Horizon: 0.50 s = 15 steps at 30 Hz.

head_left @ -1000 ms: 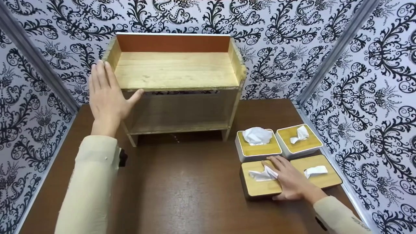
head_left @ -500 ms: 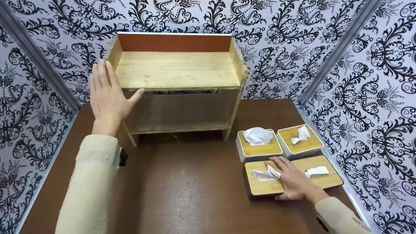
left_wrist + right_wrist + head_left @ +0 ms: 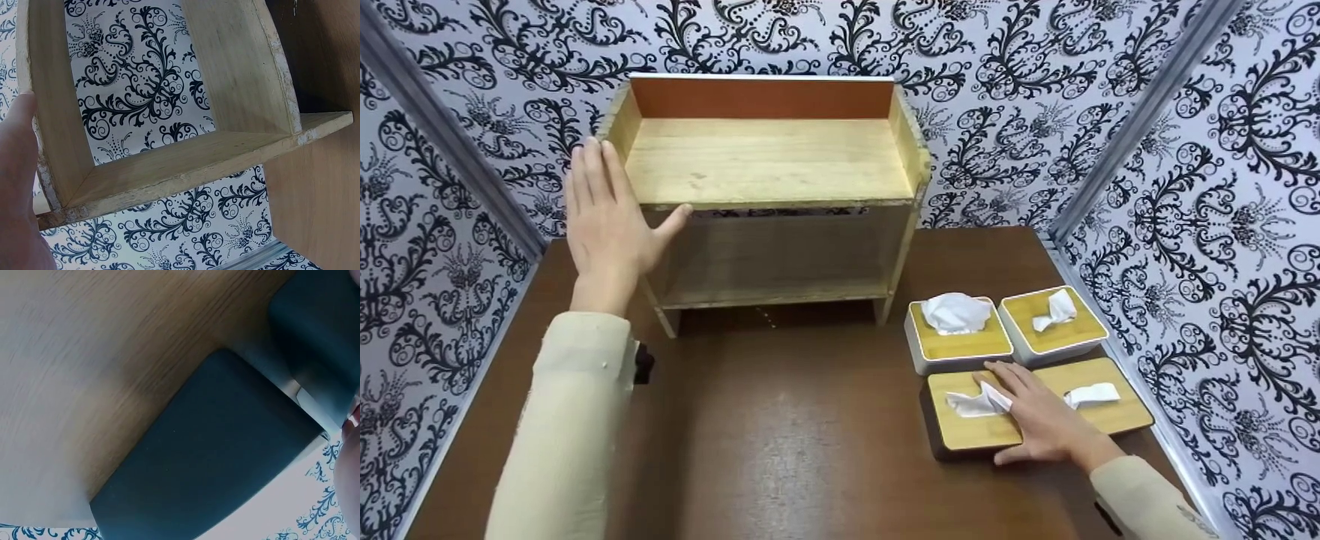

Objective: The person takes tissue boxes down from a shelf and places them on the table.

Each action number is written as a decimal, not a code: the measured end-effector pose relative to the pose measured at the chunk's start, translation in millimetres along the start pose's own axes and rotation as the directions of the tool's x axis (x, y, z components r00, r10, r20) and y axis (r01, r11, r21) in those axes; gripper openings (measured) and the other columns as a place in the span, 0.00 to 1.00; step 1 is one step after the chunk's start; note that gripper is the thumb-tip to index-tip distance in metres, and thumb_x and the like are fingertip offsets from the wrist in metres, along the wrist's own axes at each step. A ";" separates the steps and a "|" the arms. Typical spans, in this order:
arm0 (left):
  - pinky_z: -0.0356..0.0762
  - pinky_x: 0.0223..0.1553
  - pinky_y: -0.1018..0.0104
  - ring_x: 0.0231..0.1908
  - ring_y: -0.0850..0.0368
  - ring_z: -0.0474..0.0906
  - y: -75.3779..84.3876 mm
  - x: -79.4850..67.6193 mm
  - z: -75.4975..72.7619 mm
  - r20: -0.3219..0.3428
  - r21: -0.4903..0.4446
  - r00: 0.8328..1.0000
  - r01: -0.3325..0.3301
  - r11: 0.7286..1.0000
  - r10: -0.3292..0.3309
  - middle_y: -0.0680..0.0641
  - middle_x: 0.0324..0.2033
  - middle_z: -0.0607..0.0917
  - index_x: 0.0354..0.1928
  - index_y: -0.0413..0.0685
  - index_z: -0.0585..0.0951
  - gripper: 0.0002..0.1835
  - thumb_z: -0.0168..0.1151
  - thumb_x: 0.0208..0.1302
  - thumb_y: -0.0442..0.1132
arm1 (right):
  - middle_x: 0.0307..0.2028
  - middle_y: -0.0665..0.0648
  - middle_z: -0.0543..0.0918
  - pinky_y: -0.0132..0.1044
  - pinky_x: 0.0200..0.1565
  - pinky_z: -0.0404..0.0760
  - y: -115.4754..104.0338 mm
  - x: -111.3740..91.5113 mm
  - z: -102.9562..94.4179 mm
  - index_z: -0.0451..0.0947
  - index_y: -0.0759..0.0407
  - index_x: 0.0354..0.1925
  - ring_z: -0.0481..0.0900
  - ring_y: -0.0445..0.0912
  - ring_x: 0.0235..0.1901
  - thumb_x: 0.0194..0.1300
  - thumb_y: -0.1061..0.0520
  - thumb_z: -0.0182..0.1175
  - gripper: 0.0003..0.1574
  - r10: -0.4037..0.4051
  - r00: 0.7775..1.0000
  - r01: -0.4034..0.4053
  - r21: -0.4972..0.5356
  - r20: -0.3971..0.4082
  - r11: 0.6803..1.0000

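My left hand lies with straight fingers along the left side of a wooden shelf unit, thumb spread across its front edge; in the left wrist view the thumb touches the board's edge. On the right, my right hand spans a dark tissue box with a bamboo lid, fingers at the far edge and thumb at the near one. A white tissue sticks out of this lid. In the right wrist view, the held tissue box stands beside a second dark tissue box.
Two white tissue boxes with bamboo lids, a left one and a right one, stand behind the dark pair. A metal rail edges the brown table at right. Patterned walls enclose it.
The held tissue box has slid a little to the right with my right hand, closer to the other dark box. My left hand and the shelf unit stay in place.
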<state>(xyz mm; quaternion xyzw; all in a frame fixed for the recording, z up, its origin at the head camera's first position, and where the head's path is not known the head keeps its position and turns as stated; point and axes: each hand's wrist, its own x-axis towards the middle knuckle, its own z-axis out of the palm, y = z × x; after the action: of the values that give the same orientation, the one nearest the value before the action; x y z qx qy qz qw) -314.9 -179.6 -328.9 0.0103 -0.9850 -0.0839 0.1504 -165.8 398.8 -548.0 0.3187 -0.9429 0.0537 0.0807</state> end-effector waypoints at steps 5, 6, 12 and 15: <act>0.20 0.76 0.48 0.75 0.43 0.16 -3.8 -0.7 -0.4 -0.008 -0.002 1.000 0.007 1.000 -0.007 0.42 0.73 0.19 0.73 0.44 0.21 0.64 0.33 0.56 0.83 | 0.70 0.70 0.62 0.47 0.78 0.43 -0.3 2.7 -0.8 0.62 0.61 0.71 0.63 0.66 0.67 0.38 0.21 0.68 0.73 -0.028 1.000 0.028 0.018 -0.014 0.999; 0.20 0.76 0.48 0.75 0.43 0.16 -3.5 -0.5 0.1 -0.009 -0.002 1.000 0.006 1.000 -0.006 0.42 0.73 0.19 0.73 0.44 0.21 0.63 0.33 0.56 0.83 | 0.70 0.69 0.63 0.45 0.78 0.42 -1.0 3.0 -1.7 0.62 0.61 0.71 0.63 0.66 0.67 0.41 0.22 0.67 0.70 -0.023 0.999 0.023 0.027 -0.022 0.999; 0.21 0.76 0.48 0.75 0.42 0.18 0.2 -0.5 3.8 -0.020 -0.011 1.000 -0.011 1.000 0.011 0.42 0.74 0.20 0.74 0.46 0.23 0.62 0.35 0.57 0.82 | 0.68 0.63 0.68 0.55 0.65 0.63 -8.7 12.8 -8.9 0.66 0.56 0.70 0.67 0.60 0.65 0.55 0.33 0.65 0.52 0.031 0.997 -0.025 0.080 -0.068 0.996; 0.22 0.77 0.49 0.76 0.43 0.19 2.3 -1.5 6.3 -0.056 -0.027 0.998 -0.028 0.999 0.027 0.42 0.75 0.22 0.75 0.46 0.26 0.61 0.39 0.59 0.79 | 0.66 0.62 0.71 0.56 0.62 0.67 -15.9 27.7 -11.4 0.65 0.56 0.70 0.69 0.58 0.64 0.58 0.38 0.65 0.48 0.008 0.996 0.000 0.084 -0.094 0.996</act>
<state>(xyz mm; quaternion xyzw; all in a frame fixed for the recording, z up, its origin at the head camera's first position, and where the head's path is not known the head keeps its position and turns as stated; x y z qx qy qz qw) -315.3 -176.3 -334.8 -0.0030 -0.9793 -0.0950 0.1790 -176.5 371.6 -530.8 0.3172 -0.9355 0.1087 0.1117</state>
